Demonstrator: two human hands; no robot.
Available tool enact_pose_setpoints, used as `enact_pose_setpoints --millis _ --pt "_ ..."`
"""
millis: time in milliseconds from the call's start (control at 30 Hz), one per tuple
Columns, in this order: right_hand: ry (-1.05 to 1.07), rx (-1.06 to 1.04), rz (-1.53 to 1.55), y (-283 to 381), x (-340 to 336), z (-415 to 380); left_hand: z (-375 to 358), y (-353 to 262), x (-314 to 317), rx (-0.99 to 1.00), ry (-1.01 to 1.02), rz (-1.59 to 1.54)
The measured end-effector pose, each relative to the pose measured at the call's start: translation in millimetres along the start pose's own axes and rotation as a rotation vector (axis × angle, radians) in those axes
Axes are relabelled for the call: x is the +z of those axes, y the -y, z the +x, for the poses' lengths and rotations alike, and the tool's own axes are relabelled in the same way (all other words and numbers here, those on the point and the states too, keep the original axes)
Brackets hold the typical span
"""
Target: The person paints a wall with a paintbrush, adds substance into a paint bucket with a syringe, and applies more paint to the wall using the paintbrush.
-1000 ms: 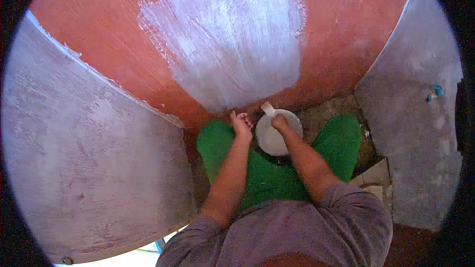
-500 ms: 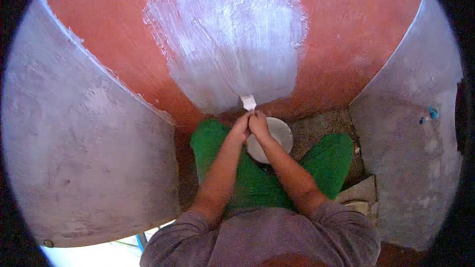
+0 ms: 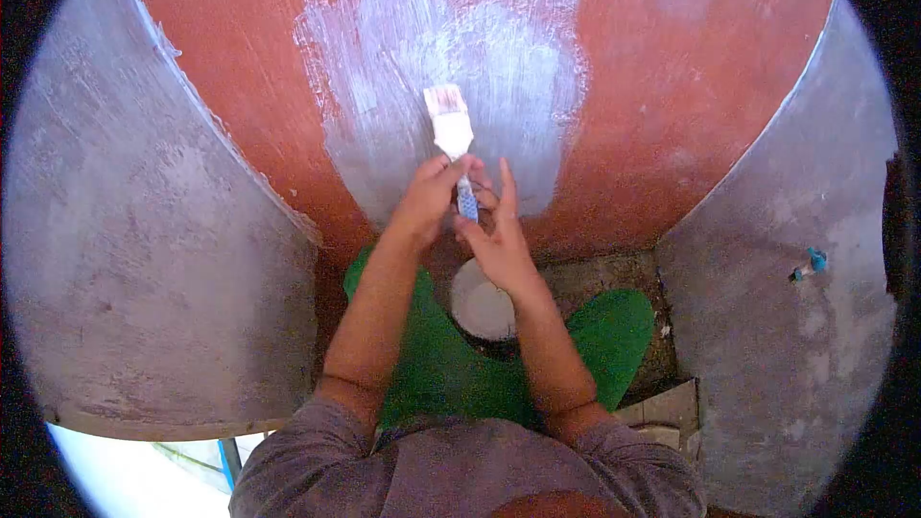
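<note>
My left hand (image 3: 432,197) is closed round the handle of a paintbrush (image 3: 453,132), just below its white-coated head. The bristles point up and away from me, in front of the painted wall. Beside the blue-patterned lower handle is my right hand (image 3: 499,235), its fingers spread and the thumb close to the handle's end. A white paint patch (image 3: 518,67) with streaky brush marks covers the middle of the red wall (image 3: 662,86). Below my hands, between my knees, stands a round bucket (image 3: 483,302) with a pale, whitish top, partly covered by my right wrist.
Grey walls flank me, one on the left (image 3: 163,259) and one on the right (image 3: 767,326). A blue-ended pipe fitting (image 3: 815,259) sticks out on the right. Flat tan pieces (image 3: 667,412) lie by my right leg. Bright light enters at lower left.
Both hands have lifted the brush from low on the wall up and slightly left. My right hand has loosened from the handle and its fingers have spread. The view has shifted somewhat.
</note>
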State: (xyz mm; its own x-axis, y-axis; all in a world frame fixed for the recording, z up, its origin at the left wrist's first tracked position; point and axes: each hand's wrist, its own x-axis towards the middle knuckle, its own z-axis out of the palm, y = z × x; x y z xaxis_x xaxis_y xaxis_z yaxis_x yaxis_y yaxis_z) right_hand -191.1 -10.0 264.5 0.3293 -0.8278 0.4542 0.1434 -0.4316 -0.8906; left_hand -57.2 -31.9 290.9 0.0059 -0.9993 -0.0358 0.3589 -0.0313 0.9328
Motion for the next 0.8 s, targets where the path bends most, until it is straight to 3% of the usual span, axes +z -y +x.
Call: enact_pose_setpoints --millis 100,167,200,300,367,700,800 --pt "-0.024 0.075 0.067 22 -11 -6 -14 -37 19 -0.005 0.017 0.003" --pt "-0.065 0.134 0.1 25 -20 -9 -12 -52 19 0.146 0.049 0.068" --pt "-0.118 0.035 0.052 21 -23 -8 -8 -59 17 0.227 0.063 0.099" --pt "-0.236 0.251 0.18 19 -39 -7 10 -69 7 0.325 0.061 0.117" --pt "-0.288 0.182 0.118 4 -51 -6 25 -61 4 0.292 0.023 0.094" --pt "-0.445 0.26 0.118 8 -83 -1 46 159 -54 -0.278 -0.183 -0.322" --pt "-0.381 0.276 0.038 1 -89 -2 54 228 -82 -0.493 -0.229 -0.393"
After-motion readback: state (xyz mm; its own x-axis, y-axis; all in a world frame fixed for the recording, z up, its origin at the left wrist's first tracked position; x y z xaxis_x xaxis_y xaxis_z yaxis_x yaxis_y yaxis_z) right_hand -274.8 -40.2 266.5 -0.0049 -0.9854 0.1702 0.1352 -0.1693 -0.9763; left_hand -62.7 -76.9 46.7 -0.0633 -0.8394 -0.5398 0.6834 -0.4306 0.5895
